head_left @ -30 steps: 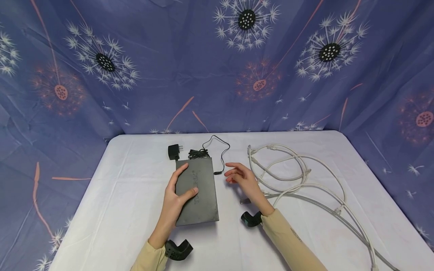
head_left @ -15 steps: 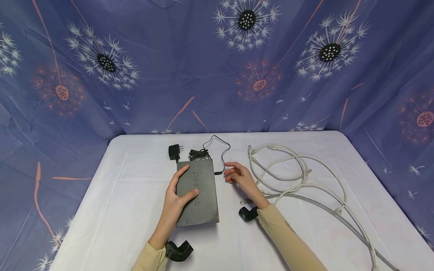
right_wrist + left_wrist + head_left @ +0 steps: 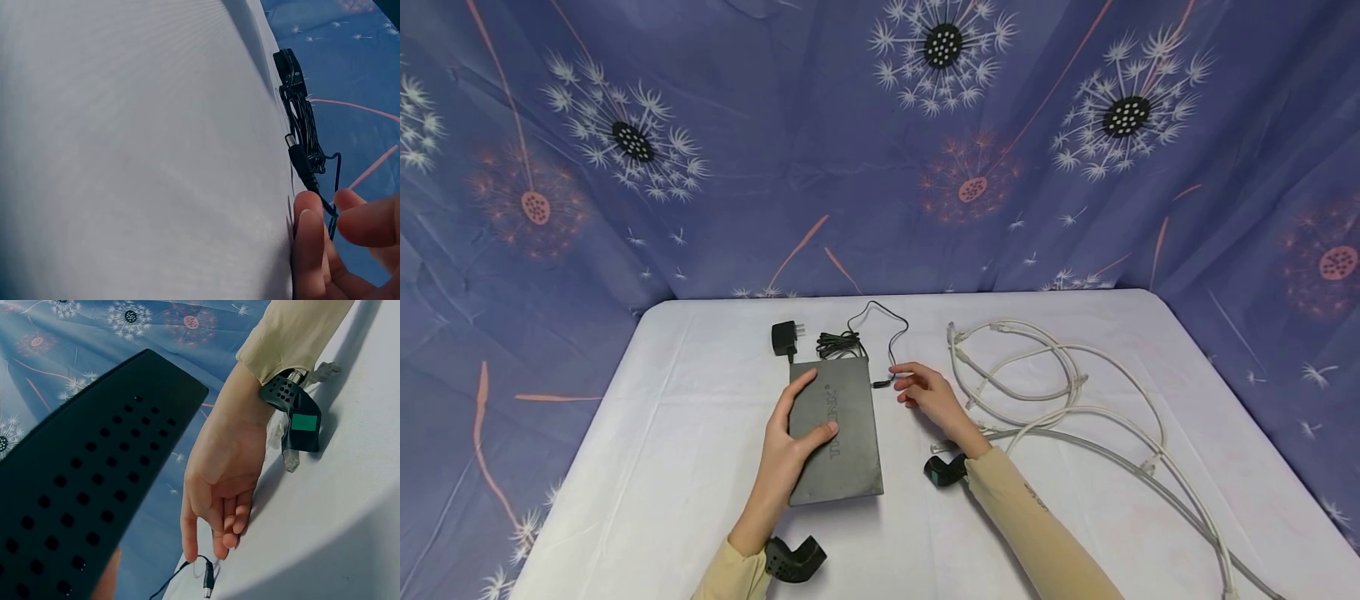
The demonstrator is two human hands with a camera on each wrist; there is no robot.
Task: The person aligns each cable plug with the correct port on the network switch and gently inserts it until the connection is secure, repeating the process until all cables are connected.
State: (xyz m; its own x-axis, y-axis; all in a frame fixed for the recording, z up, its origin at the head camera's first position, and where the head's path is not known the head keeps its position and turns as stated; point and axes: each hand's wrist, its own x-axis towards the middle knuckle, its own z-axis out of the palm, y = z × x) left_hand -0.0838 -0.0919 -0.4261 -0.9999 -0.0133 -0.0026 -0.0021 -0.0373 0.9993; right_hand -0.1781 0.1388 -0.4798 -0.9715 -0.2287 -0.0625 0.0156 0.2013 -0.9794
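Observation:
A dark grey network switch (image 3: 838,458) with an embossed brand name is held by my left hand (image 3: 786,450), thumb across its top and fingers round its left side. The left wrist view shows the perforated side of the switch (image 3: 87,481). My right hand (image 3: 932,404) is to the right of it, fingers slightly bent and parted. Its fingertips (image 3: 309,225) reach the thin black power cord just behind the barrel plug (image 3: 302,164); whether they touch it I cannot tell. The barrel plug (image 3: 881,384) lies beside the switch's far right corner.
A black power adapter (image 3: 785,337) with prongs and a bundled black cord (image 3: 841,343) lie behind the switch. White and grey network cables (image 3: 1075,408) sprawl in loops over the right side of the white-covered table (image 3: 685,433). A patterned blue curtain (image 3: 820,150) hangs behind.
My right hand has shifted slightly left, closer to the barrel plug and its cord. The switch has come slightly toward me, still in my left hand.

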